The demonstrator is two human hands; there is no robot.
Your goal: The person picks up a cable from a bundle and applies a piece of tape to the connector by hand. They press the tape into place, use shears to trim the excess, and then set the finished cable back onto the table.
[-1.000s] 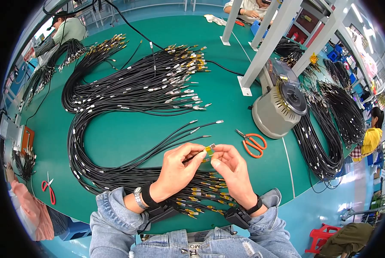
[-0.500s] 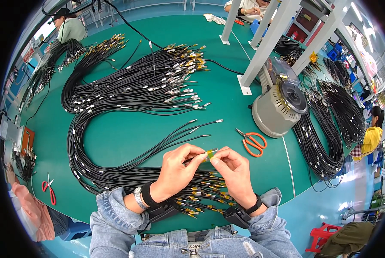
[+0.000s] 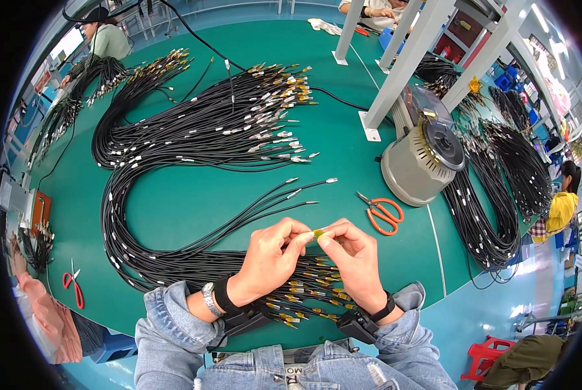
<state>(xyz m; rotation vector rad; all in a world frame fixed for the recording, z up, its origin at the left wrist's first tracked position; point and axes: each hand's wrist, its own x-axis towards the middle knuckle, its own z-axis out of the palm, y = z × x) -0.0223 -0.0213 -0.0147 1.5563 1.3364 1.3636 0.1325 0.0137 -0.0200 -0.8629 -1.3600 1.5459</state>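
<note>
My left hand [image 3: 269, 257] is closed in a pinch on the end of a black cable, most of which my fingers hide. At that end is a small piece of yellow tape [image 3: 317, 233], pinched by my right hand [image 3: 354, 261] with thumb and forefinger. The fingertips of both hands nearly meet there. Beneath my hands lies a thick bundle of black cables [image 3: 174, 265], its many ends wrapped in yellow tape. Just beyond my hands, several loose cable ends [image 3: 293, 193] with silvery tips point right.
Orange-handled scissors [image 3: 384, 215] lie right of my hands, beside a round grey tape dispenser [image 3: 413, 170]. Further cable bundles [image 3: 206, 130] cover the far left of the green table [image 3: 343, 130]. Red-handled scissors [image 3: 74, 286] lie at left. Metal posts [image 3: 404, 71] rise at the far right.
The yellow tape, which stuck out wider between my fingers, now shows smaller and closer around the cable end. My fingertips have drawn slightly nearer each other.
</note>
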